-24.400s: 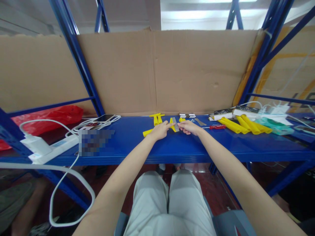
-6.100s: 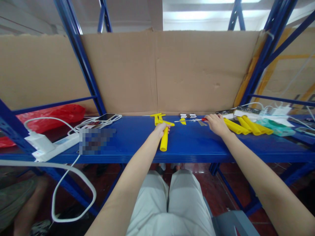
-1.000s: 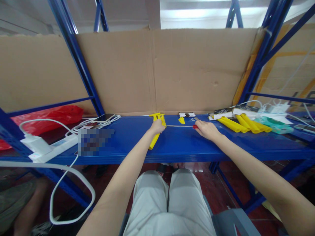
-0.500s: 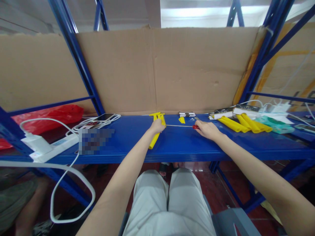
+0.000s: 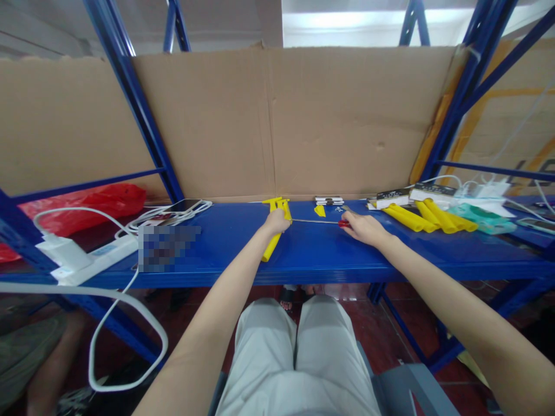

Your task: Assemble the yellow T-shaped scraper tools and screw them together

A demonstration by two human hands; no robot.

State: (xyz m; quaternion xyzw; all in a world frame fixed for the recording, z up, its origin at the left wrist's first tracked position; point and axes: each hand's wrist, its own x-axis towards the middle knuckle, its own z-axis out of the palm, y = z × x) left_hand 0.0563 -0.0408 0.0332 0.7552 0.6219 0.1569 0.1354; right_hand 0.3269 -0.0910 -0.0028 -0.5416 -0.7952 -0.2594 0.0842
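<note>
My left hand (image 5: 276,221) is closed round a yellow plastic handle-shaped part (image 5: 270,248) lying on the blue shelf top. My right hand (image 5: 362,226) grips the red handle of a screwdriver (image 5: 316,221). Its long metal shaft runs level to the left, and the tip meets the side of the yellow part by my left fingers. Behind the shaft lie a small yellow piece (image 5: 319,211), a few tiny metal bits (image 5: 339,209) that look like screws, and some black-and-white slim items (image 5: 328,201).
Several yellow tubes (image 5: 405,218) lie at the right beside black-and-white boxes (image 5: 392,199) and a green plastic bag (image 5: 483,219). On the left are a white power strip (image 5: 102,260), coiled white cables (image 5: 173,215) and a red bag (image 5: 95,205). Cardboard (image 5: 208,127) walls the back.
Both hands keep their hold on the yellow part and the screwdriver. The whole view has shifted very slightly; nothing else has visibly moved.
</note>
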